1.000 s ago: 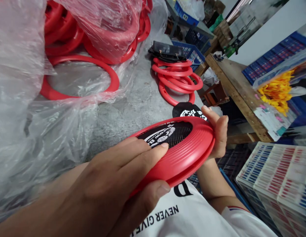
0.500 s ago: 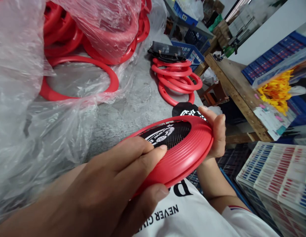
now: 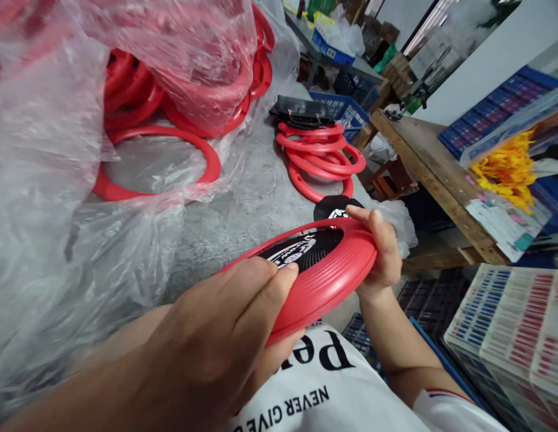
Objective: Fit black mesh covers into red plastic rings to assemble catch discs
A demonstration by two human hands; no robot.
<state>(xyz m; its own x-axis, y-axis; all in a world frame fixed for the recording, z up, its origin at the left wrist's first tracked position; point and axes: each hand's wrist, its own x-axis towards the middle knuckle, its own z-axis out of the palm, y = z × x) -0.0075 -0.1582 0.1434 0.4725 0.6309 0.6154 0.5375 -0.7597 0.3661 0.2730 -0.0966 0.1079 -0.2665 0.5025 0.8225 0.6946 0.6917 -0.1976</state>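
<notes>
Both my hands hold one red ribbed plastic ring (image 3: 333, 279) that has a black mesh disc (image 3: 308, 251) with white print stretched across its middle. My left hand (image 3: 216, 342) grips the near rim, fingers lying over the mesh and thumb under the ring. My right hand (image 3: 380, 252) clasps the far rim, fingers curled over its top edge. The ring is tilted, held just above the grey table (image 3: 243, 204) in front of my white printed shirt (image 3: 306, 396).
A stack of bare red rings (image 3: 321, 156) with a black object (image 3: 301, 111) on top lies further back. Another black printed disc (image 3: 333, 210) lies behind the held ring. Clear plastic bags (image 3: 58, 180) full of red rings fill the left. A wooden bench (image 3: 432, 174) and crates (image 3: 513, 336) stand right.
My right hand has shifted its grip, fingers now curled further over the far rim. The ring and both hands sit slightly lower and more to the left in view.
</notes>
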